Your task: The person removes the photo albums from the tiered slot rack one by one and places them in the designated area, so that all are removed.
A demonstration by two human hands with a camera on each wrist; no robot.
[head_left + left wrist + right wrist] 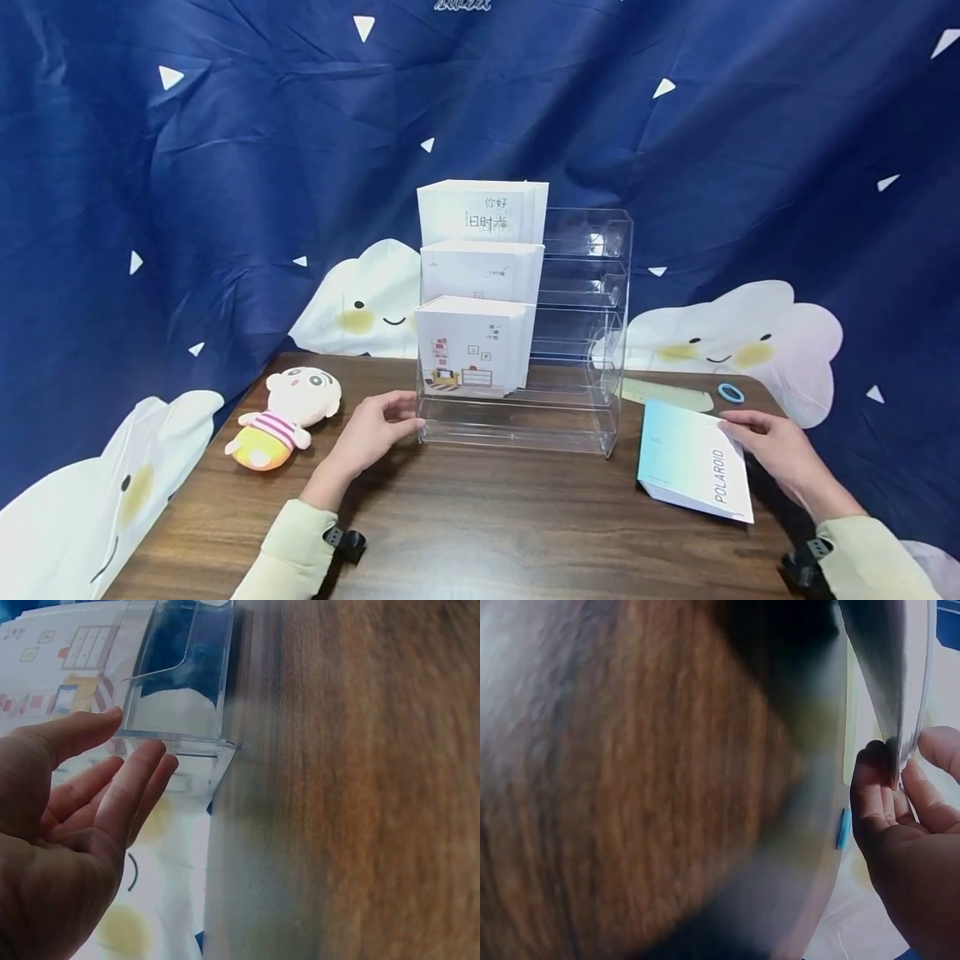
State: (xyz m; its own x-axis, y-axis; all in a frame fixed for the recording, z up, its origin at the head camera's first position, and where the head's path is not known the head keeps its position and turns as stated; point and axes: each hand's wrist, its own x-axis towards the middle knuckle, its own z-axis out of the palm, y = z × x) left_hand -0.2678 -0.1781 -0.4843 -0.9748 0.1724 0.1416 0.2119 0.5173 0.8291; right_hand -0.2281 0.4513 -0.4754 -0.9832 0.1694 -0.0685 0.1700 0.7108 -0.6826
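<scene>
My right hand [780,458] pinches the right edge of a blue-to-white booklet [693,462] marked POLAROID, tilted at the right of the table. In the right wrist view the booklet [904,682] is seen edge-on, thumb on one side and fingers on the other. A clear tiered acrylic rack [573,400] stands in the middle. At its lower left corner my left hand [375,433] rests its fingertips against the side; the left wrist view shows those fingers [135,787] mostly straight. White illustrated booklets [472,354] stand stacked on the rack's left half, over three tiers.
A plush doll [281,421] in a striped top lies left of the rack. Behind the held booklet are a pale comb [667,393] and a small blue ring [731,393]. A dark blue cloud-print curtain [300,167] hangs behind the wooden table [480,517].
</scene>
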